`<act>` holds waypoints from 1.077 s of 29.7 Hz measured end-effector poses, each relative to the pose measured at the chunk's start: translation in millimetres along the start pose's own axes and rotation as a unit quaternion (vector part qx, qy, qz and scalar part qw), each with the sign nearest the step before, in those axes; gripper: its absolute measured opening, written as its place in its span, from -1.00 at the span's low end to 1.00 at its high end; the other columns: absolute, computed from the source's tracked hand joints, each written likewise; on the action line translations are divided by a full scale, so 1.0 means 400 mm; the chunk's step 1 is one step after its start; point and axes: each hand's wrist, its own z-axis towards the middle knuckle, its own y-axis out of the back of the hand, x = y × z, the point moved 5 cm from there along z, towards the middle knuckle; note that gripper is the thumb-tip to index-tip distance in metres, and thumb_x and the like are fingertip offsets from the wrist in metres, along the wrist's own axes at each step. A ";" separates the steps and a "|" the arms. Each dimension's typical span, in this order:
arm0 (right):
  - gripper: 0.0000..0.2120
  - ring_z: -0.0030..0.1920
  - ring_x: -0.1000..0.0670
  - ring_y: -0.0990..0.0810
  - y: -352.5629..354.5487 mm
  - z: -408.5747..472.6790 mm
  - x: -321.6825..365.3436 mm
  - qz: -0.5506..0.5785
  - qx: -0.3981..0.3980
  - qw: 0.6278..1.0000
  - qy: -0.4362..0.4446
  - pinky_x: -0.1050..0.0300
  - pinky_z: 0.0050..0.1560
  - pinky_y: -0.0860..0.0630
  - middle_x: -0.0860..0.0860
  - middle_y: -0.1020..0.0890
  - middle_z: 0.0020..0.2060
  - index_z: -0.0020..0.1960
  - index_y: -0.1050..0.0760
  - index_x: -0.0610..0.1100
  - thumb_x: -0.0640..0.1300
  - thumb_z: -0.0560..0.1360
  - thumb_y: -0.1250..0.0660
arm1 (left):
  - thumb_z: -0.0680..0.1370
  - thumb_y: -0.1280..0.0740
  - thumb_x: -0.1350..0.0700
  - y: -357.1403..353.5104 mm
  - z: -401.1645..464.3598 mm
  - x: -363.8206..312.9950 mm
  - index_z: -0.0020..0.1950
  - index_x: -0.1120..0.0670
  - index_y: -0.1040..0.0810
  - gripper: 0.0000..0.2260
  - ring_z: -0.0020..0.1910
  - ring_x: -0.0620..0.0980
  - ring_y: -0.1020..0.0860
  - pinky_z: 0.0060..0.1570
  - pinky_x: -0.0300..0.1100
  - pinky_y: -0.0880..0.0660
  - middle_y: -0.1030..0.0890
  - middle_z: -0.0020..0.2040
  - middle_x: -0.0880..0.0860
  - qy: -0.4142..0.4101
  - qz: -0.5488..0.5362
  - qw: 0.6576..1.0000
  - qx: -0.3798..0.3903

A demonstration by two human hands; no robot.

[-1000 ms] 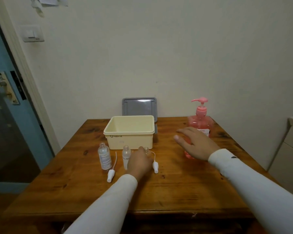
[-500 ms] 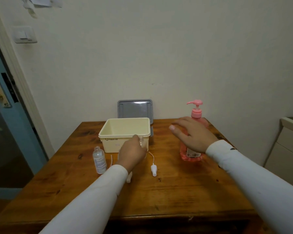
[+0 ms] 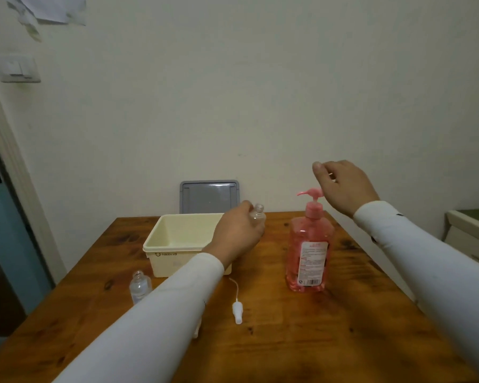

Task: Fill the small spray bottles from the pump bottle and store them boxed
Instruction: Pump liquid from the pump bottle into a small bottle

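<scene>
My left hand is shut on a small clear spray bottle with no cap, held upright in the air left of the pink pump bottle. My right hand hovers open just above the pump head, fingers loosely curled, not touching it. A second small uncapped bottle stands on the wooden table at the left. A white spray cap with its tube lies on the table in front of the cream box. My left sleeve hides anything behind it.
A grey lid leans against the wall behind the box. A white cabinet stands to the right of the table. At the left are a door frame and a blue door.
My left hand lifted a small bottle off the table and carried it up and right toward the pump bottle. My right hand rose from the pump bottle's side to above its head.
</scene>
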 end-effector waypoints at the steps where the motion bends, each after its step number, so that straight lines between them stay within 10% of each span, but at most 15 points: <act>1: -0.59 -0.09 -0.03 -0.45 -0.010 0.010 -0.012 -0.003 0.012 1.000 -0.015 0.14 -0.05 -0.28 -0.11 -0.58 -0.04 -0.14 -0.50 -0.04 0.15 0.60 0.00 | 0.59 -0.23 -0.09 -0.011 0.013 -0.013 0.26 0.09 -0.44 -0.66 0.01 0.10 -0.57 0.00 -0.04 -0.54 -0.60 0.10 0.09 -0.011 -0.007 1.000 0.006; 18: -0.58 -0.09 -0.11 -0.49 -0.100 0.070 -0.052 -0.021 0.178 0.982 -0.056 0.09 -0.09 -0.33 -0.15 -0.59 -0.09 -0.21 -0.46 -0.14 0.00 0.63 0.05 | 0.58 -0.29 -0.02 -0.094 0.125 -0.121 0.41 -0.03 -0.34 -0.59 0.10 0.07 -0.53 0.05 -0.10 -0.51 -0.53 0.24 0.09 -0.098 -0.016 0.994 0.045; 23: -0.51 0.13 -0.13 -0.49 -0.111 0.064 -0.058 -0.017 0.209 0.975 -0.074 0.05 0.13 -0.35 -0.18 -0.56 0.19 0.18 -0.52 -0.20 0.01 0.64 0.10 | 0.60 -0.27 0.00 -0.102 0.128 -0.129 0.46 -0.07 -0.27 -0.56 0.18 0.06 -0.50 0.12 -0.11 -0.47 -0.47 0.30 0.08 -0.118 -0.004 0.991 0.055; 32: -0.52 0.12 -0.14 -0.50 -0.122 0.061 -0.056 0.011 0.206 0.975 -0.087 0.00 0.14 -0.38 -0.18 -0.57 0.18 0.20 -0.51 -0.19 0.02 0.63 0.09 | 0.61 -0.24 -0.01 -0.095 0.140 -0.131 0.50 -0.06 -0.24 -0.54 0.25 0.05 -0.47 0.19 -0.10 -0.43 -0.42 0.36 0.05 -0.133 0.032 0.988 0.069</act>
